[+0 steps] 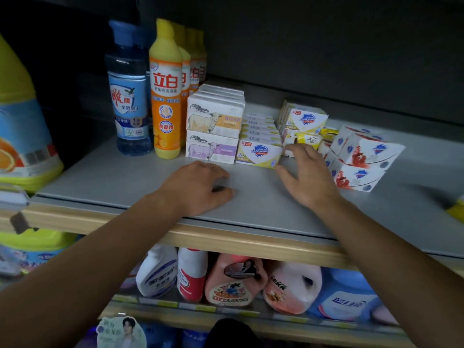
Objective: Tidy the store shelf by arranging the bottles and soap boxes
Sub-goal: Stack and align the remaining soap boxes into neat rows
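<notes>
left hand (pixel 198 187): curled, resting on shelf (pixel 125 182) | right hand (pixel 305 175): spread, empty

On the shelf (pixel 125 182), the sheep boxes (pixel 214 126) stand in 2 layers. Bottles (pixel 165 96) are left of them, Safeguard boxes (pixel 261 151) right, tilted boxes (pixel 361 156) further right.

Dim, soft overall, the shelf (pixel 125 182) lit from the front, its back wall dark, with edges bowed and slightly blurred.
</notes>
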`<action>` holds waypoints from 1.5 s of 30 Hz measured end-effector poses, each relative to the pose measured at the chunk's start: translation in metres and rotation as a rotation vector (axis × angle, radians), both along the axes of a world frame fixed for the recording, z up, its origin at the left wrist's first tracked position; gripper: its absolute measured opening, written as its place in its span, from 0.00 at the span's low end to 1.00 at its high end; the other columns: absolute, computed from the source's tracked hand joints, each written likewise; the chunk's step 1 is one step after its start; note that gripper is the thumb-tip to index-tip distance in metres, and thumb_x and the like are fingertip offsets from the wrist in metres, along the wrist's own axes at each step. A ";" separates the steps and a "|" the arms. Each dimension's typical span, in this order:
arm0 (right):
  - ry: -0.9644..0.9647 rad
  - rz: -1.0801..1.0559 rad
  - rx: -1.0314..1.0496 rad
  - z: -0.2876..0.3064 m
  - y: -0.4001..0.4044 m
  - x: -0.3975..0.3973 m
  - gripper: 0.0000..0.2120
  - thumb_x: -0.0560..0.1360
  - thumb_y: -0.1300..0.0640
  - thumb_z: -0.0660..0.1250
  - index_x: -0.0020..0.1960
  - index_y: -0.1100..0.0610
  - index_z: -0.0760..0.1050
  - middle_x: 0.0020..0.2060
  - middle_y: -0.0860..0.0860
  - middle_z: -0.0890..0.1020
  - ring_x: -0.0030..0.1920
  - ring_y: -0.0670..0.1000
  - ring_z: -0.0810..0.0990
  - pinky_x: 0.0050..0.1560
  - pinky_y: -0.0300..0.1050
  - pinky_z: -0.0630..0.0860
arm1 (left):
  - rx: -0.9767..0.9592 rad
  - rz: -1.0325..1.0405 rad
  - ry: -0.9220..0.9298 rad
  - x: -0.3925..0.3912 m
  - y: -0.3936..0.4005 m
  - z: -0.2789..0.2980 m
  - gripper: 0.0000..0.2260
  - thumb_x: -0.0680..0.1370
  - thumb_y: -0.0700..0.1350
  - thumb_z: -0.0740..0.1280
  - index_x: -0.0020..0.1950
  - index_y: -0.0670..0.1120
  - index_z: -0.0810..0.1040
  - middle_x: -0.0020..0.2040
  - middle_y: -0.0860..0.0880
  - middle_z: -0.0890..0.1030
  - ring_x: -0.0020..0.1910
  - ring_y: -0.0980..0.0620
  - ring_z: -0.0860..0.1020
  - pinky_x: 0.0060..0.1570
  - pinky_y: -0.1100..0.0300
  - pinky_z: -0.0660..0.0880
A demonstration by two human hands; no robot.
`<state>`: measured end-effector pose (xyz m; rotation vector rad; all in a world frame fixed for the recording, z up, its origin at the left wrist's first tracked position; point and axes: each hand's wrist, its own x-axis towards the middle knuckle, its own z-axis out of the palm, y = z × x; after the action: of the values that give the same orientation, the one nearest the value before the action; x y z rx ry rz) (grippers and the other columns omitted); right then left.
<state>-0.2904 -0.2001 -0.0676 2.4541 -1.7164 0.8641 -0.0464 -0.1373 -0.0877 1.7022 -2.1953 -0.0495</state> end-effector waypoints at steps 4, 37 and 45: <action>0.107 -0.042 0.142 -0.006 0.033 -0.059 0.26 0.77 0.42 0.62 0.72 0.51 0.68 0.70 0.52 0.70 0.70 0.56 0.66 0.70 0.49 0.64 | -0.041 0.011 0.059 -0.004 0.005 0.006 0.25 0.74 0.60 0.66 0.67 0.49 0.75 0.64 0.48 0.78 0.62 0.46 0.76 0.60 0.52 0.74; 0.121 -0.072 0.188 -0.028 0.043 -0.096 0.30 0.73 0.36 0.50 0.68 0.49 0.69 0.63 0.48 0.72 0.64 0.55 0.66 0.66 0.53 0.63 | -0.146 0.177 -0.452 -0.191 -0.179 0.061 0.22 0.76 0.55 0.66 0.66 0.46 0.73 0.64 0.41 0.72 0.63 0.40 0.69 0.59 0.46 0.69; 0.069 -0.094 0.208 -0.023 0.046 -0.096 0.28 0.72 0.38 0.59 0.67 0.51 0.68 0.63 0.50 0.74 0.63 0.56 0.69 0.62 0.52 0.66 | -0.310 -0.113 0.116 -0.165 -0.102 0.081 0.17 0.75 0.49 0.70 0.61 0.43 0.76 0.56 0.40 0.79 0.55 0.39 0.76 0.49 0.54 0.69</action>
<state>-0.3861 -0.1545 -0.0905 2.4681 -1.9694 0.6127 -0.2110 -0.2393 -0.0072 1.3726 -2.0857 0.1524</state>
